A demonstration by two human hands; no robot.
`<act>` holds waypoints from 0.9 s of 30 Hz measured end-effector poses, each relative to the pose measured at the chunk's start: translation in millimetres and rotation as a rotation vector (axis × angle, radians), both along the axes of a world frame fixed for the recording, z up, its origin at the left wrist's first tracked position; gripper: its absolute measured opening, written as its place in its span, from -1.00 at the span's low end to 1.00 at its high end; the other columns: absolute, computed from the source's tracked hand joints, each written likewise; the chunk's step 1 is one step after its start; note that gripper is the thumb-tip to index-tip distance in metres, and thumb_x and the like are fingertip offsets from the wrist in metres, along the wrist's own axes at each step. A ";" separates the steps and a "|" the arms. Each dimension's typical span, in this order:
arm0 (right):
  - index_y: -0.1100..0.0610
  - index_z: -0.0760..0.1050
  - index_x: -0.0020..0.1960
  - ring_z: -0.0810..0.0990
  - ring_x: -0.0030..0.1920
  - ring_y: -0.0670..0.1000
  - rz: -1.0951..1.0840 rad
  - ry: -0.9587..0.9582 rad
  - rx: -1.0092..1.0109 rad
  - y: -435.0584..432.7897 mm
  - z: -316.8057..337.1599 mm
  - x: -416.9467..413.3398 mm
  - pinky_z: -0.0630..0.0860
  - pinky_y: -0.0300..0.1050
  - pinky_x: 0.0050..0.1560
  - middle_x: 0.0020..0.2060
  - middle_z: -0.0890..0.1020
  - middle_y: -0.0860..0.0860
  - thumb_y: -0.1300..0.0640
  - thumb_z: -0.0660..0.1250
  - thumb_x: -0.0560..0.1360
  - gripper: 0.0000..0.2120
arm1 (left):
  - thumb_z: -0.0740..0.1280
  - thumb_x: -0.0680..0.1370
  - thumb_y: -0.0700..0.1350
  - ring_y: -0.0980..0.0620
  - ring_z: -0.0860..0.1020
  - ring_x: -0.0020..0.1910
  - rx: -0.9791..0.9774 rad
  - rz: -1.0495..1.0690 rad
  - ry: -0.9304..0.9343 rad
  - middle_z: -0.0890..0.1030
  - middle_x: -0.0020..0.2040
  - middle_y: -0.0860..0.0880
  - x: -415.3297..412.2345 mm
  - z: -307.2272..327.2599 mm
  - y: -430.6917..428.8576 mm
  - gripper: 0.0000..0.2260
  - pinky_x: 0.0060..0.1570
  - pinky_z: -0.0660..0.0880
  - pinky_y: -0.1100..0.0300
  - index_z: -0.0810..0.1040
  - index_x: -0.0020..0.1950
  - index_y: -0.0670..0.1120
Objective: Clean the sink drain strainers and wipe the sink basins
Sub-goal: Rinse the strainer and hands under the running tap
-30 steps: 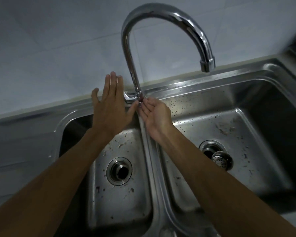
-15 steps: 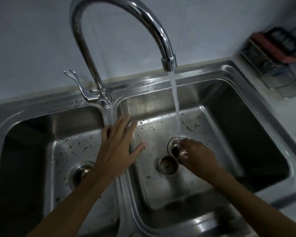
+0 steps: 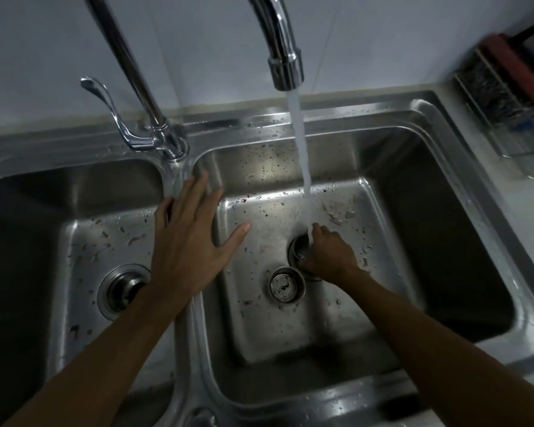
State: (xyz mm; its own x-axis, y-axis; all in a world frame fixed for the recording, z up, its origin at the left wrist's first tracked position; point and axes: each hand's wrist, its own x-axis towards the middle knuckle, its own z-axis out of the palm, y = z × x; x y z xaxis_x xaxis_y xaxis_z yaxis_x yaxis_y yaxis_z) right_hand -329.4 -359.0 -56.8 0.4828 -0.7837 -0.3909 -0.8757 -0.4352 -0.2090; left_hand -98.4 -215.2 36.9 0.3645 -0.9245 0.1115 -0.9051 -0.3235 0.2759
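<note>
— Over the right basin (image 3: 429,241), what's the right hand (image 3: 329,255) doing?

— It's down at the drain (image 3: 296,246), fingers curled in at the opening, right where the water (image 3: 302,155) from the tap (image 3: 282,50) lands. Whether it's pinching anything I can't tell; the fingertips are hidden by the hand itself and the splash.

— And the left hand (image 3: 188,238)?

— Flat, fingers spread, holding nothing. It sits over the divider (image 3: 195,349) between the two basins, thumb pointing out toward the right one.

— Where are the strainers?

— One strainer (image 3: 286,284) lies out of its drain on the floor of the right basin, just beside the right hand, on the near side. It's a small round metal cup with pale bits of debris in it. The left drain (image 3: 122,289) looks dark in the middle; I can't say whether its strainer is seated there.

— So how far along are we?

— Early, I'd judge. The loose strainer looks dirty yet, and both basin floors are speckled with food scraps and droplets. The left basin (image 3: 28,241) shows no sign of wiping. Rinsing the strainers and wiping both basins all remain.
</note>
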 end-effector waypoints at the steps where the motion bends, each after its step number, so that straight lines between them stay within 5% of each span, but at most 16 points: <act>1: 0.14 0.30 0.36 0.56 0.19 0.22 0.014 0.000 -0.006 2.7 -2.3 -1.8 0.61 0.15 0.06 0.21 0.53 0.14 -0.19 0.49 0.40 -0.30 | 0.07 0.57 0.47 -0.03 0.04 0.68 0.025 0.000 -0.010 0.05 0.71 -0.05 -0.6 0.4 -0.4 -0.24 0.58 0.09 -0.22 0.30 0.60 0.01; 10: 0.13 0.41 0.38 0.60 0.05 0.11 -0.169 -0.324 0.097 4.2 -0.1 -18.5 0.61 0.00 0.06 0.18 0.53 0.10 -0.05 0.56 0.40 -0.35 | 0.07 0.58 0.44 -0.05 0.02 0.69 0.082 -0.029 -0.106 0.05 0.71 -0.08 -3.2 1.9 -2.2 -0.25 0.57 0.08 -0.25 0.32 0.61 -0.02; 13: 0.12 0.48 0.34 0.66 0.02 0.08 -0.683 -0.525 0.467 1.8 12.8 -16.7 0.65 0.07 0.12 0.10 0.64 0.06 -0.12 0.58 0.38 -0.36 | 0.09 0.58 0.43 -0.04 0.04 0.68 0.085 -0.025 -0.098 0.08 0.70 -0.08 -2.5 2.2 -3.0 -0.26 0.58 0.07 -0.23 0.34 0.60 -0.01; 17: 0.21 0.59 0.23 0.63 -0.18 0.10 -1.282 -0.822 1.177 -3.0 29.5 -10.6 0.64 -0.13 -0.29 0.06 0.65 0.20 -0.18 0.46 0.47 -0.47 | 0.09 0.57 0.44 -0.03 0.07 0.68 0.076 -0.016 -0.098 0.12 0.69 -0.08 -2.5 2.4 -3.1 -0.26 0.58 0.07 -0.21 0.35 0.58 0.00; 22: 0.23 0.47 0.37 0.58 -0.20 0.05 -1.408 -0.902 1.496 -2.3 29.5 -9.2 0.59 -0.22 -0.42 -0.03 0.58 0.19 -0.26 0.33 0.54 -0.37 | 0.08 0.55 0.46 -0.05 0.13 0.66 0.064 -0.023 -0.095 0.18 0.67 -0.09 -1.2 0.8 -3.6 -0.26 0.57 0.10 -0.21 0.36 0.57 0.00; 27: 0.25 0.51 0.30 0.63 -0.06 0.13 -1.404 -0.974 1.473 4.0 44.2 -12.6 0.67 -0.10 -0.26 0.06 0.60 0.22 -0.09 0.41 0.54 -0.50 | 0.12 0.56 0.43 -0.07 0.20 0.64 0.027 -0.024 -0.120 0.26 0.65 -0.10 -0.8 -1.8 -3.3 -0.30 0.53 0.16 -0.21 0.42 0.52 -0.01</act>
State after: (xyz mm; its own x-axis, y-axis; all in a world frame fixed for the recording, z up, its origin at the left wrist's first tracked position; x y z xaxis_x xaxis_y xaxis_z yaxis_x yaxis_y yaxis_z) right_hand -342.0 -355.0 -12.6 0.4037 -0.1713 -0.8987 0.1436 0.9820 -0.1227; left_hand -99.2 -218.4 35.1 0.3280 -0.9360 0.1276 -0.9386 -0.3076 0.1565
